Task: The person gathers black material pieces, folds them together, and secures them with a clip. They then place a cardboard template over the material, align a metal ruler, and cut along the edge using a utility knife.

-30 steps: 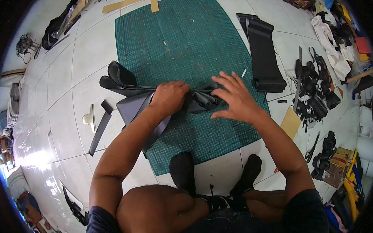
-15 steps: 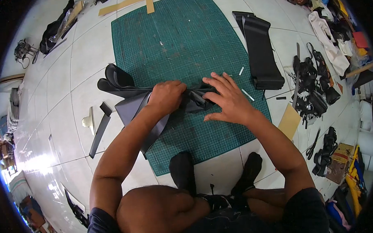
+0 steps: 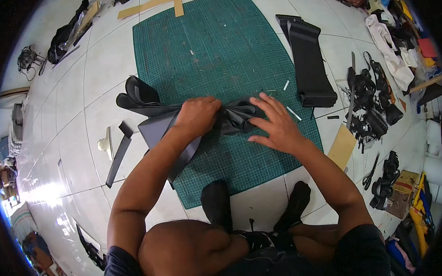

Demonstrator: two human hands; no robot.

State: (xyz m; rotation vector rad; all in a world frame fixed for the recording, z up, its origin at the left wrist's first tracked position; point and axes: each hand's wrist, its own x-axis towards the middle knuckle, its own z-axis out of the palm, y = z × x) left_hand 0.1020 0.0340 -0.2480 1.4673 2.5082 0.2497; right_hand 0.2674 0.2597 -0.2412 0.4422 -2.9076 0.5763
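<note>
Black sheet material (image 3: 155, 132), bunched in the middle with grey faces showing, lies across the green cutting mat (image 3: 208, 51). My left hand (image 3: 199, 114) is closed around its gathered middle. On the left the material spreads into rolled loops and a flat panel that reaches past the mat's edge. My right hand (image 3: 275, 124) has its fingers spread at the crumpled right end of the material. Its fingertips are beside the folds; whether they touch is hard to make out. Nothing is gripped in that hand.
A folded black strip (image 3: 312, 62) lies at the mat's right edge. White sticks (image 3: 294, 113) rest on the mat. A metal clip (image 3: 105, 143) and a dark strip (image 3: 118, 156) are on the tiles at left. Black straps (image 3: 373, 101) and tan card (image 3: 343, 146) lie to the right.
My right hand has moved slightly right and down, away from the folds, leaving more of the crumpled end showing. My left hand keeps its hold in nearly the same place.
</note>
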